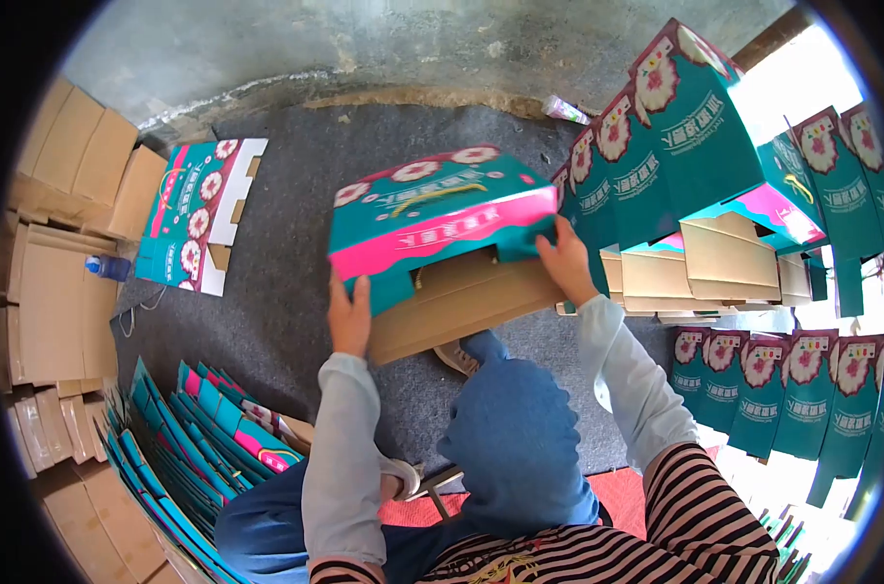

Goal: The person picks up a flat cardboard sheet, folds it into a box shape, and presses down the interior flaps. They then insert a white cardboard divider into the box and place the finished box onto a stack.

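Gift carton (444,234) spanning crosswise
Left hand (349,319) and right hand (567,263) are part-curled, gripping its ends, long axis running between them.

I count two hands here, one left hand (348,316) and one right hand (567,261), and one box (442,209) between them, with three doughnut pictures (414,171) along its top. There's one flat printed sheet (184,212) bearing four more of those pictures, one blue bottle (109,267) and one packet (565,109). Over on the right I make out at least three teal boxes (695,127) above and at least five printed panels (763,399) in the row below. Two shoes (403,477), two pale sleeves (342,457). The folded cartons (160,467) number well over ten, overlapping too much to count exactly; of brown cartons (67,311), I see several.
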### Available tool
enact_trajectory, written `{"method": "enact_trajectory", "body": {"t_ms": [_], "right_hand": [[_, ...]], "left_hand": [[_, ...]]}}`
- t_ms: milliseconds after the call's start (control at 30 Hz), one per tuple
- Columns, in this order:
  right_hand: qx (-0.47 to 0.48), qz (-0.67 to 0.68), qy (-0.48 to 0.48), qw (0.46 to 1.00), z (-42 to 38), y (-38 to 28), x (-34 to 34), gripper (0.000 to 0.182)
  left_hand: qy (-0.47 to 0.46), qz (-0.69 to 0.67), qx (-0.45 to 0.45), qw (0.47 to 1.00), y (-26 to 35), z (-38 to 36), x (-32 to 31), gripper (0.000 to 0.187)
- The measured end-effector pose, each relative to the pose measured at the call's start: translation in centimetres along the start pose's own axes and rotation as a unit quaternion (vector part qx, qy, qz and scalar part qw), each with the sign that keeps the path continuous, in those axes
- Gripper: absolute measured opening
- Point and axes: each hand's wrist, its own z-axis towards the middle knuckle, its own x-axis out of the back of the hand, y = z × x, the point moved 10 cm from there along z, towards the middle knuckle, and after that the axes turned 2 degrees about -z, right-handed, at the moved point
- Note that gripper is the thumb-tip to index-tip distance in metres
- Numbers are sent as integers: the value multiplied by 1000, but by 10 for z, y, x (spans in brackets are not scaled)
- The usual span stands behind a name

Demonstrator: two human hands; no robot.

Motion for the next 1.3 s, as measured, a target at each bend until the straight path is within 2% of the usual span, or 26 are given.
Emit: {"method": "enact_trajectory", "body": {"t_ms": [133,200,267,300,333,400,467,500,533,600,633,667,700,733,767,800,833,900,933,967,1067,1133,1167,1233,1300], "right_hand": [[102,3,25,994,24,-105,25,45],[137,7,74,988,28,-153,58,47],[151,12,95,984,29,-191,104,49],[184,8,139,973,24,-208,136,49],[219,6,181,959,17,-226,169,50],[216,-6,217,952,0,-241,238,50],[208,13,268,941,-17,-230,301,49],[172,18,276,945,-20,-213,331,47],[187,39,284,939,-23,-204,363,45],[181,144,301,925,-22,-160,420,36],[177,133,308,925,-21,-137,446,34],[188,103,335,917,-20,-121,471,33],[155,87,332,926,-17,-99,487,33],[120,70,329,934,-15,-74,503,33],[101,29,329,938,-6,-40,515,34],[80,-10,327,942,2,-6,522,35],[17,-21,320,947,5,21,523,41],[45,49,337,939,6,48,529,44],[58,86,344,933,7,54,530,46],[18,90,391,916,0,68,537,51],[13,67,391,918,-5,51,537,56],[111,-89,408,902,-12,13,540,57],[153,-206,462,849,-34,-58,525,55],[201,-229,451,839,-47,-143,504,50],[235,-246,413,845,-43,-189,483,48]], "left_hand": [[64,-37,-43,996,44,-11,58,48],[83,-31,-45,995,53,-11,87,47],[84,-143,-43,985,93,-18,92,48],[84,-198,-39,976,114,-23,95,49],[88,-201,-74,973,145,-30,95,48],[103,-206,-145,962,206,-47,81,47],[76,-217,-207,951,256,-56,56,46],[50,-191,-267,943,289,-64,36,45],[25,-164,-325,931,323,-74,13,44],[-55,-214,-403,888,383,-100,-38,46],[-106,-294,-421,851,408,-116,-64,51],[-109,-231,-467,846,417,-113,-92,54],[-131,-250,-462,841,426,-115,-115,55],[-171,-217,-404,872,423,-106,-147,57],[-149,-215,-429,865,429,-107,-162,57],[-126,-211,-451,858,435,-111,-174,57],[-107,-185,-462,861,444,-114,-182,57],[-86,-152,-478,861,460,-120,-194,57],[-97,-143,-476,862,464,-123,-201,57],[-116,-138,-475,862,465,-125,-210,58],[-141,-124,-468,864,468,-128,-233,61],[-140,-110,-466,866,474,-128,-240,61],[-160,-106,-453,870,476,-131,-243,61],[-157,-98,-453,872,477,-132,-257,61],[-133,-83,-451,879,479,-135,-269,60]]}}
